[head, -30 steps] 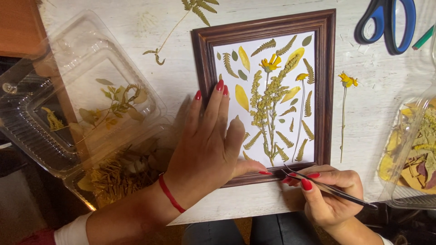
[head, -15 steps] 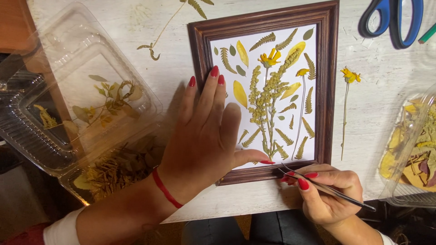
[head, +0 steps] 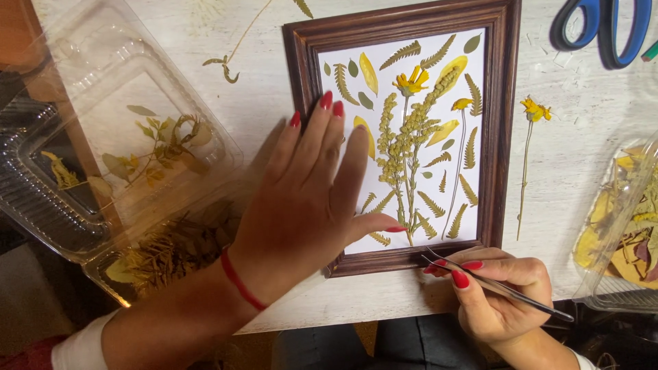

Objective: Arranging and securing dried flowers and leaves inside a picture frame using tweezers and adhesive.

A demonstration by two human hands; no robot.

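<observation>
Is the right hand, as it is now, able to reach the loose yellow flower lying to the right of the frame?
Probably yes. The right hand holds tweezers at the frame bottom edge, and bare table lies between it and the yellow flower.

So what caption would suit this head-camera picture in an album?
Left hand flat on a framed pressed-flower picture, right hand holding tweezers at its lower edge.
</observation>
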